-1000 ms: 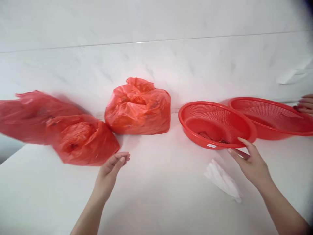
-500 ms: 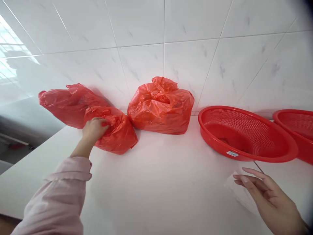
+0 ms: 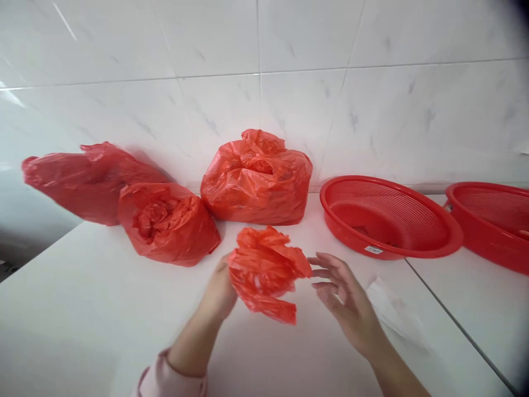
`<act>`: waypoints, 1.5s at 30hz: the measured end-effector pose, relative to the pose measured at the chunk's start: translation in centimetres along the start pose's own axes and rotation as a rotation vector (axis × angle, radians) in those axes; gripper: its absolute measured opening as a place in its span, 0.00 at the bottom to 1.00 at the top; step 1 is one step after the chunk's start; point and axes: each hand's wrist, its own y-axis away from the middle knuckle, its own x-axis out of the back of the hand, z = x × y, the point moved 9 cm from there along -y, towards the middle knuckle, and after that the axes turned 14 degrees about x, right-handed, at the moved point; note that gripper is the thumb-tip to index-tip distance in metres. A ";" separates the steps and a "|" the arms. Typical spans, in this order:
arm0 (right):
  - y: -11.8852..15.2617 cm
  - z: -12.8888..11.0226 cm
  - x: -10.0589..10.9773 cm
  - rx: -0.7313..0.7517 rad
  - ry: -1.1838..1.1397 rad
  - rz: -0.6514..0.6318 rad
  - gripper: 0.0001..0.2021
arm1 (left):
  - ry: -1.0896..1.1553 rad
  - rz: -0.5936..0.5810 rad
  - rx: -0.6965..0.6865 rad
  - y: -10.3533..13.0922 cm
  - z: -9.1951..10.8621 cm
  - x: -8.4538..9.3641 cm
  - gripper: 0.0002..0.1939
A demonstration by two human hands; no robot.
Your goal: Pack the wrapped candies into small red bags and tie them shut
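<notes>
A small crumpled red plastic bag [image 3: 264, 275] is held above the middle of the white table [image 3: 264, 358]. My left hand [image 3: 223, 289] is closed on its left side, fingers partly hidden behind the plastic. To the right of it is my right hand [image 3: 345, 303], with its fingers apart and nothing in it, the fingertips close to the bag's edge. Behind and to the left sits a fuller red bag [image 3: 173, 226] with a bunched, open-looking top. A thin white sheet [image 3: 394, 311] lies on the table to the right of my right hand.
Another large red bag [image 3: 256, 182] stands against the tiled wall [image 3: 306, 110], and a long one [image 3: 91, 179] leans at the far left. Two red perforated baskets [image 3: 392, 218] [image 3: 491, 220] are on the right. A seam crosses the table there.
My left hand has left the fuller bag and come to the middle with the small crumpled bag. My right hand has moved left, away from the white sheet. The view has shifted rightward.
</notes>
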 end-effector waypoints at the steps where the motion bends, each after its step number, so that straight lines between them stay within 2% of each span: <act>1: -0.4 -0.4 -1.0 0.027 -0.023 -0.035 0.26 | -0.005 -0.069 0.054 0.1 -2.1 -1.7 0.12; 3: -0.9 -0.1 -1.8 0.017 -0.027 -0.083 0.19 | -0.013 -0.174 0.140 0.1 -5.0 -3.9 0.12; 5: -1.3 1.0 -0.9 -0.043 -0.037 -0.043 0.11 | -0.003 -0.231 0.196 -0.2 -6.4 -4.4 0.12; 8: -2.2 2.3 2.6 -0.087 -0.188 0.205 0.12 | 0.030 -0.237 0.220 -1.2 -6.6 -3.3 0.12; 11: -3.1 2.4 5.3 -0.082 -0.380 0.432 0.11 | 0.043 -0.225 0.217 -1.9 -6.7 -2.0 0.11; 15: -3.5 2.2 6.2 -0.142 -0.387 0.558 0.16 | 0.009 -0.221 0.233 -2.4 -7.9 -1.4 0.12; 18: -3.3 2.5 6.1 -0.158 -0.385 0.614 0.16 | -0.015 -0.128 0.212 -2.9 -8.4 -0.2 0.14; 20: -3.0 3.1 5.6 -0.185 -0.397 0.608 0.15 | -0.053 0.052 0.085 -2.7 -7.5 1.4 0.13; 22: -2.6 3.7 4.8 -0.212 -0.359 0.556 0.15 | -0.204 0.240 -0.212 -1.0 -5.1 2.1 0.10; 23: -2.6 3.9 4.4 -0.210 -0.332 0.519 0.15 | -0.326 0.284 -0.387 0.3 -3.9 1.3 0.07; 25: -2.6 4.2 3.5 -0.179 -0.300 0.437 0.14 | -0.627 0.237 -0.658 2.5 -3.2 -1.8 0.06; 27: -2.5 4.4 2.8 -0.153 -0.301 0.373 0.14 | -0.891 0.140 -0.726 3.1 -4.7 -4.4 0.09; 28: -2.5 4.6 2.5 -0.149 -0.309 0.353 0.13 | -0.992 0.126 -0.710 2.7 -5.7 -4.9 0.11; 30: -2.4 4.8 2.2 -0.152 -0.327 0.328 0.13 | -1.102 0.147 -0.626 1.5 -7.3 -4.6 0.17; 34: -2.3 5.0 1.9 -0.156 -0.356 0.310 0.13 | -1.044 0.085 -0.425 -0.8 -9.0 -3.3 0.28; 36: -2.3 5.4 1.7 -0.170 -0.369 0.294 0.14 | -0.933 0.057 -0.354 -1.1 -8.6 -3.1 0.29; 38: -2.3 5.8 1.5 -0.195 -0.375 0.283 0.14 | -0.807 0.079 -0.284 -1.2 -7.9 -2.6 0.27; 40: -2.3 6.3 1.6 -0.217 -0.370 0.286 0.13 | -0.658 0.119 -0.156 -1.6 -7.7 -1.4 0.23; 43: -2.6 6.9 2.2 -0.233 -0.358 0.314 0.14 | -0.350 0.061 0.136 -2.6 -9.2 0.2 0.19; 45: -2.7 7.3 2.8 -0.261 -0.333 0.332 0.15 | -0.129 -0.010 0.273 -2.9 -9.9 0.6 0.18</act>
